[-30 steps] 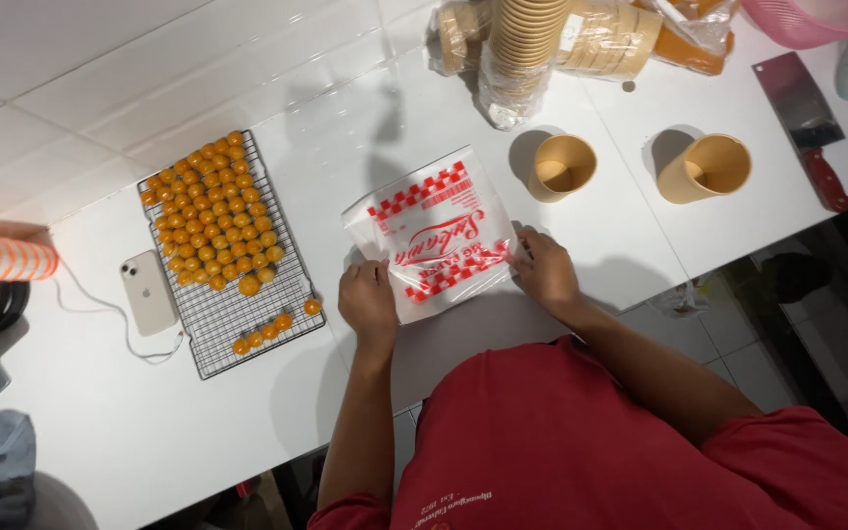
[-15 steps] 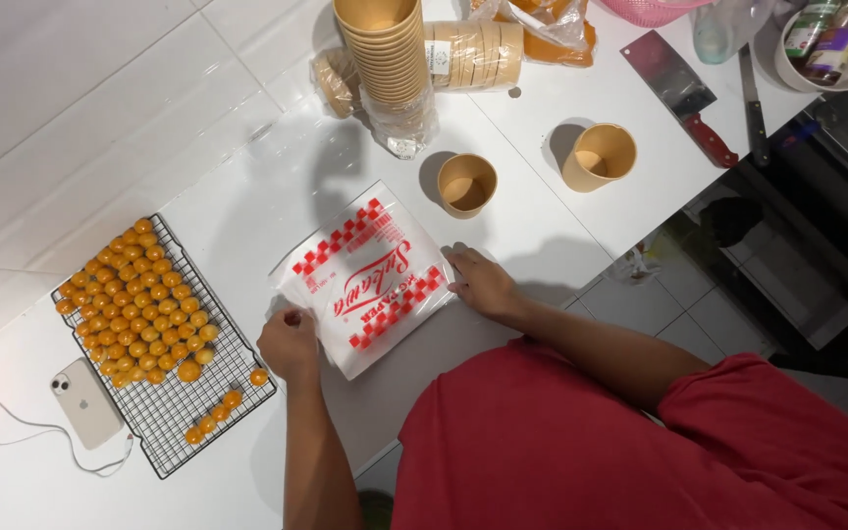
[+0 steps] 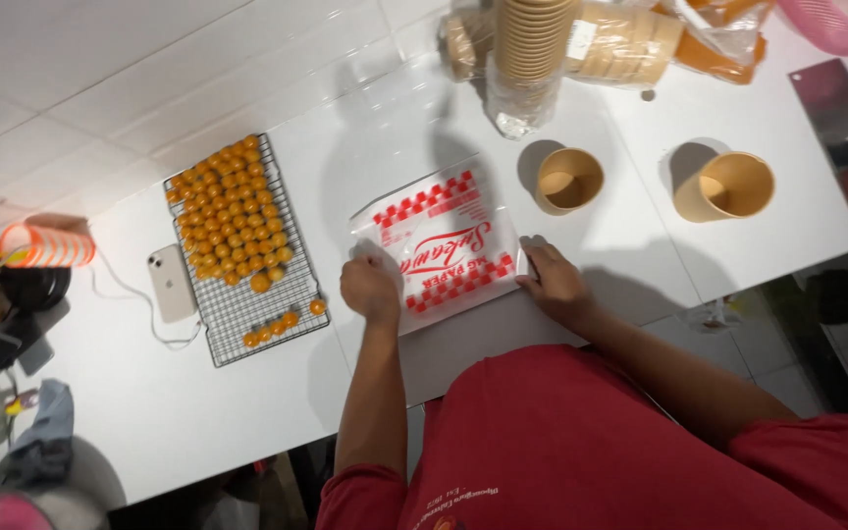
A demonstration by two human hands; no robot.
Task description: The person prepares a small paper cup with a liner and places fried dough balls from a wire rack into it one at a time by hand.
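A clear plastic pack of paper sheets with red checkered print (image 3: 439,245) lies flat on the white table (image 3: 640,255). My left hand (image 3: 370,288) rests on its near left corner, fingers curled over the edge. At the pack's near right edge, my right hand (image 3: 554,282) presses down with the fingers together. Neither hand lifts it.
A wire rack (image 3: 238,250) of small orange balls sits to the left, beside a white phone (image 3: 171,283) on a cable. Two tan paper cups (image 3: 569,181) (image 3: 730,185) stand to the right. Stacked cups (image 3: 532,39) in plastic and a cleaver (image 3: 841,123) lie farther back.
The view has shifted, so the table contents sit further right in the frame. Both hands stay on the pack, which has turned slightly.
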